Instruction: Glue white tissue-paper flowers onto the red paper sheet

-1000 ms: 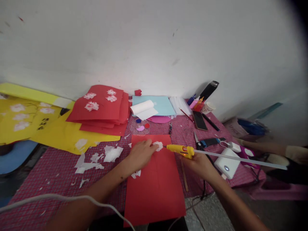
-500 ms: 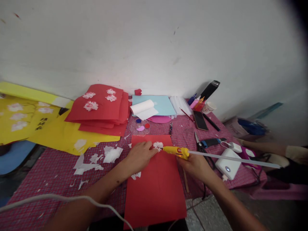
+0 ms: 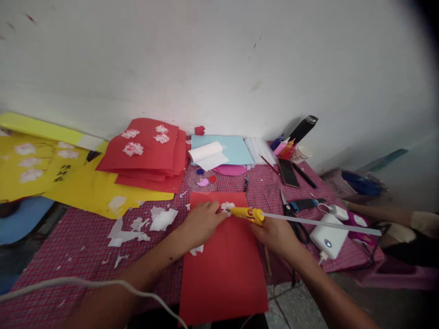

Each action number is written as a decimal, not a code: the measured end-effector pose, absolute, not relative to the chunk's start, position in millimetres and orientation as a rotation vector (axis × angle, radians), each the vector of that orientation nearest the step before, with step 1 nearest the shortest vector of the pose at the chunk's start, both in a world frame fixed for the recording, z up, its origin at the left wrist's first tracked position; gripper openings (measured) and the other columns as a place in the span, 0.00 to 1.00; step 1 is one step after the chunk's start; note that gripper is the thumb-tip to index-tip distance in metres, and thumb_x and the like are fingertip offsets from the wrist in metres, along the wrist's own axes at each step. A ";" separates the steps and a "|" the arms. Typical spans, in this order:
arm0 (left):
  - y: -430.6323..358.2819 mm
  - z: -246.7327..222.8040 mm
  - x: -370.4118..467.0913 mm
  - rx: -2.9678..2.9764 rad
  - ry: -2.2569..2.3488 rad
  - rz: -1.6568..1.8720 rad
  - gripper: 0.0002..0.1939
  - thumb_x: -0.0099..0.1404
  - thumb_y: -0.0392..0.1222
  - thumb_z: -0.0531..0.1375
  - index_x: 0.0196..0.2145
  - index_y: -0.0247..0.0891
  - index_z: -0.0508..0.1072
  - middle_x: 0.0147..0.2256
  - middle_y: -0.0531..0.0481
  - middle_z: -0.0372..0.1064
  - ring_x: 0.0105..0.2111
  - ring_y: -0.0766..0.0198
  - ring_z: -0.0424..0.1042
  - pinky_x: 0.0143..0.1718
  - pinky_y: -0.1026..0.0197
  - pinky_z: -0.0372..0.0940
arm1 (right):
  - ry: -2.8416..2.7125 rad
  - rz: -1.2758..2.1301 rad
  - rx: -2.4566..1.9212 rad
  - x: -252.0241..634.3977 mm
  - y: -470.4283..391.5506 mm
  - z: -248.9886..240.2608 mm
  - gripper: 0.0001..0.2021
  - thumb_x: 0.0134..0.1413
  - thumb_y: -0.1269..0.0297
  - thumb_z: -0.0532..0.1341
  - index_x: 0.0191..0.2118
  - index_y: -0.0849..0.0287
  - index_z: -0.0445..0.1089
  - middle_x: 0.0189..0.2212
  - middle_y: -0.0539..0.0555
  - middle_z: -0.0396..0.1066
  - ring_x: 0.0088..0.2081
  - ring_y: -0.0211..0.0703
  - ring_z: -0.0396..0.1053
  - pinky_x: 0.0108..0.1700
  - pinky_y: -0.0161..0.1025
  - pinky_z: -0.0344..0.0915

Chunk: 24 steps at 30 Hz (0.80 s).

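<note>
Craft corner, coloured paper sheets [image 3: 144, 151], scissors [image 3: 290, 210]

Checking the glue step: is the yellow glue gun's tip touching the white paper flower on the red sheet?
Touching, as far as the head view shows: the glue gun nozzle meets the white paper flower with no visible gap, while the left hand steadies it.

A: Hands?

B: Left hand [image 3: 202, 221] lies flat on the red sheet [image 3: 222, 269], fingertips at a white paper flower [image 3: 227, 207]. Right hand [image 3: 274, 233] grips a yellow glue gun [image 3: 247, 214], nozzle touching the flower; a clear glue stick [image 3: 322, 223] juts out behind it.

A: Around them?

B: Checked tablecloth [image 3: 68, 256]. White scraps [image 3: 151, 221] left of the sheet. Stack of red sheets [image 3: 151, 160] with flowers near the wall, yellow paper [image 3: 85, 192] beside it. White power bank [image 3: 328, 237] and scissors [image 3: 290, 212] to the right.
</note>
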<state>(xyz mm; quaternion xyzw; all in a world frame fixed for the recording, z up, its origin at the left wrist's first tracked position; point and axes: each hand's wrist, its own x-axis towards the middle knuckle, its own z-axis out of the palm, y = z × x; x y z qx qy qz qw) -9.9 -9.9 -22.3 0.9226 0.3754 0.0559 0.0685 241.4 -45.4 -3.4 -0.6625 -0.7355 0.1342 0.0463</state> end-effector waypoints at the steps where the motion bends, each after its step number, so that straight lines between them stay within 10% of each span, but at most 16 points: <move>1: -9.9 -22.5 -9.9 2.779 1.134 0.168 0.17 0.74 0.37 0.49 0.55 0.45 0.69 0.41 0.47 0.65 0.41 0.57 0.66 0.40 0.58 0.62 | -2.248 0.399 -2.029 241.4 -45.1 -3.6 0.14 0.58 0.63 0.54 0.38 0.60 0.77 0.29 0.57 0.79 0.31 0.49 0.76 0.30 0.36 0.56; 24: -10.5 -25.2 -10.1 2.796 1.155 0.191 0.16 0.74 0.37 0.50 0.55 0.45 0.68 0.41 0.46 0.65 0.40 0.57 0.66 0.39 0.59 0.62 | -2.372 0.279 -2.032 235.2 -41.9 3.7 0.12 0.60 0.65 0.55 0.38 0.59 0.76 0.30 0.57 0.79 0.29 0.46 0.74 0.28 0.38 0.48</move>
